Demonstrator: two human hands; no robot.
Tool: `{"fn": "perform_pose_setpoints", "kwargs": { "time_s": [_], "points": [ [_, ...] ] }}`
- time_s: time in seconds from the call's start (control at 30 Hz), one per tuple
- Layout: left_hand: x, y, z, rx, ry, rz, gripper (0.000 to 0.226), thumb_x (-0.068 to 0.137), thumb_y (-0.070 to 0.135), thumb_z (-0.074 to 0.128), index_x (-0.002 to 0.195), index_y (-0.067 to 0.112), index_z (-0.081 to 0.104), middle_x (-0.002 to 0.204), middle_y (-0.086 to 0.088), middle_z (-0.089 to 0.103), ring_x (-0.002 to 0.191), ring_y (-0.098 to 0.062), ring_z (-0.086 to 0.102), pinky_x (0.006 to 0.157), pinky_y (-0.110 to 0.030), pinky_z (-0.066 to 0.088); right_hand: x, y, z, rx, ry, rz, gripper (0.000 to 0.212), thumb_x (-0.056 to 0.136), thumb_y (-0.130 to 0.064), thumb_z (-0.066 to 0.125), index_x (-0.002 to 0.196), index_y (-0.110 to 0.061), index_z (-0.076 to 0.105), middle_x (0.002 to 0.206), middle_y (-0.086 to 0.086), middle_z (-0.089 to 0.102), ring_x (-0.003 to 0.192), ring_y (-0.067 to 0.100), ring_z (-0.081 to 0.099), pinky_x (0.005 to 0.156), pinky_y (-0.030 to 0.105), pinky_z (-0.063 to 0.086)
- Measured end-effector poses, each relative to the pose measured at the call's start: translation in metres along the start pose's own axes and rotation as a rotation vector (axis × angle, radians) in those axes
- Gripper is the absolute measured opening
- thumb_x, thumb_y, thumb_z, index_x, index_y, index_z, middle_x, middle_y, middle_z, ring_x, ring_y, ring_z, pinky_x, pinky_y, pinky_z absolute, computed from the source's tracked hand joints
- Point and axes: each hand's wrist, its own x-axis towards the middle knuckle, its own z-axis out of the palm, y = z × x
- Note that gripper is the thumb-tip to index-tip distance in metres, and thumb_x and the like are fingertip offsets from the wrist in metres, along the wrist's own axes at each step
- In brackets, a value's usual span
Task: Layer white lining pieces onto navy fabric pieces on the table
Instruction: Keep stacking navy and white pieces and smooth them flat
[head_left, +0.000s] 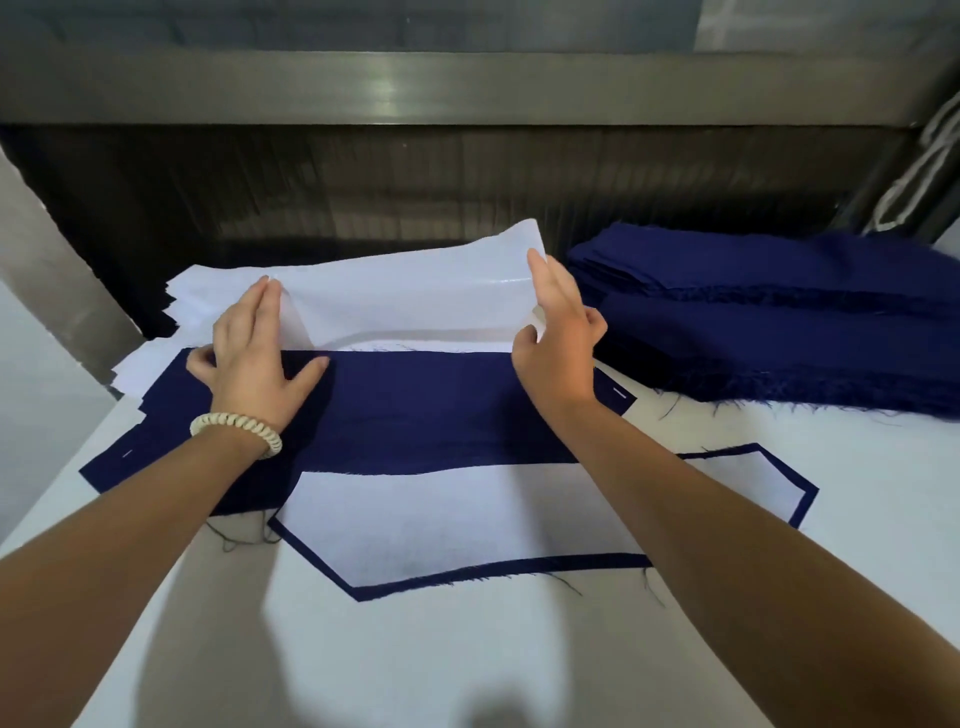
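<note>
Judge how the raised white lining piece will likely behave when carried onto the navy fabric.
Probably floppy: the white lining piece droops between the left hand and right hand. Likely very light, since fingers at its ends lift it. It looks thin and glossy, so it may slide on the navy fabric piece.

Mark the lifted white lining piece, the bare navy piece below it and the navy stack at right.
lifted white lining piece (405, 296): head view, middle of raised sheet.
bare navy piece (415, 405): head view, its uncovered centre.
navy stack (779, 332): head view, front face of pile.
</note>
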Motion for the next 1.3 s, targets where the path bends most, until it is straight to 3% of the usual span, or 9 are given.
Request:
{"fn": "perform_pose_setpoints", "kwargs": {
  "time_s": [0.17, 0.3, 0.57, 0.63, 0.73, 0.87, 1.07, 1.2, 1.3],
  "points": [
    [0.002, 0.014, -0.003, 0.029, 0.071, 0.04, 0.109, 0.067, 0.021, 0.083, 0.149, 0.018, 0.012, 0.153, -0.005, 0.015, 0.135, -0.025, 0.017, 0.103, -0.055, 0.017, -0.004, 0.01, -0.019, 0.051, 0.075, 0.046, 0.044, 0.091, -0.004, 0.051, 0.131, -0.022, 0.054, 0.131, -0.005, 0.055, 0.088, -0.006, 0.027, 0.097, 0.028, 0.025],
    [-0.003, 0.027, -0.002, 0.03, 0.187, 0.064, 0.091, 0.07, 0.018, 0.079, 0.143, 0.01, 0.026, 0.146, -0.011, 0.029, 0.128, -0.026, 0.024, 0.098, -0.057, 0.021, -0.011, 0.016, -0.033, 0.11, 0.066, 0.047, 0.033, 0.094, -0.007, 0.047, 0.12, -0.02, 0.063, 0.12, -0.005, 0.062, 0.091, -0.017, 0.025, 0.092, 0.029, 0.027],
    [-0.014, 0.039, -0.009, 0.036, 0.284, 0.112, 0.065, 0.076, -0.012, 0.054, 0.137, 0.007, 0.04, 0.139, -0.014, 0.04, 0.121, -0.032, 0.04, 0.096, -0.053, 0.022, -0.022, 0.029, -0.056, -0.004, -0.047, 0.057, 0.028, 0.095, -0.01, 0.05, 0.118, -0.016, 0.065, 0.141, -0.008, 0.046, 0.109, 0.029, 0.045, 0.082, -0.009, 0.006],
    [-0.02, 0.039, -0.01, 0.049, 0.245, 0.145, 0.069, 0.072, -0.018, 0.052, 0.135, 0.008, 0.043, 0.138, -0.013, 0.043, 0.119, -0.031, 0.044, 0.096, -0.053, 0.022, -0.023, 0.036, -0.063, 0.006, -0.065, 0.055, 0.03, 0.094, -0.006, 0.05, 0.118, -0.015, 0.065, 0.14, -0.009, 0.047, 0.108, 0.029, 0.047, 0.091, -0.005, 0.01],
    [-0.035, 0.035, -0.007, 0.103, 0.157, 0.259, 0.076, 0.065, -0.026, 0.052, 0.131, 0.011, 0.052, 0.132, -0.01, 0.052, 0.112, -0.029, 0.052, 0.09, -0.052, 0.022, -0.026, 0.046, -0.076, 0.09, -0.106, 0.085, 0.034, 0.092, 0.001, 0.048, 0.119, -0.011, 0.064, 0.131, -0.004, 0.056, 0.111, 0.025, 0.054, 0.106, 0.027, 0.036],
    [-0.058, 0.029, -0.003, 0.162, 0.106, 0.38, 0.07, 0.064, -0.027, 0.056, 0.122, 0.011, 0.063, 0.117, -0.007, 0.066, 0.106, -0.026, 0.059, 0.087, -0.051, 0.022, -0.038, 0.063, -0.097, 0.127, -0.123, 0.089, 0.032, 0.09, 0.004, 0.051, 0.115, -0.007, 0.067, 0.108, -0.009, 0.06, 0.102, 0.008, 0.056, 0.084, -0.002, 0.036],
    [-0.085, 0.026, -0.014, 0.156, 0.087, 0.508, 0.063, 0.062, -0.027, 0.057, 0.112, 0.009, 0.07, 0.107, -0.006, 0.071, 0.099, -0.031, 0.067, 0.089, -0.053, 0.025, -0.065, 0.09, -0.129, -0.078, -0.108, -0.062, 0.029, 0.08, 0.011, 0.06, 0.102, -0.002, 0.072, 0.101, 0.01, 0.071, 0.076, 0.01, 0.058, 0.074, 0.017, 0.041],
    [-0.102, 0.023, -0.021, 0.102, 0.059, 0.624, 0.056, 0.062, -0.023, 0.06, 0.107, 0.009, 0.072, 0.104, -0.003, 0.072, 0.099, -0.025, 0.067, 0.091, -0.053, 0.025, -0.084, 0.106, -0.147, -0.138, -0.15, -0.009, 0.032, 0.078, 0.012, 0.06, 0.104, -0.003, 0.071, 0.107, 0.011, 0.069, 0.097, 0.027, 0.064, 0.089, 0.029, 0.044],
    [-0.111, 0.02, -0.026, 0.066, 0.008, 0.674, 0.046, 0.071, -0.005, 0.048, 0.107, 0.011, 0.072, 0.105, 0.001, 0.071, 0.107, -0.015, 0.054, 0.099, -0.036, 0.012, -0.094, 0.114, -0.155, -0.177, -0.152, -0.007, 0.032, 0.078, 0.012, 0.06, 0.103, -0.004, 0.071, 0.108, 0.011, 0.069, 0.101, 0.03, 0.063, 0.092, 0.033, 0.044]
  ]
}}
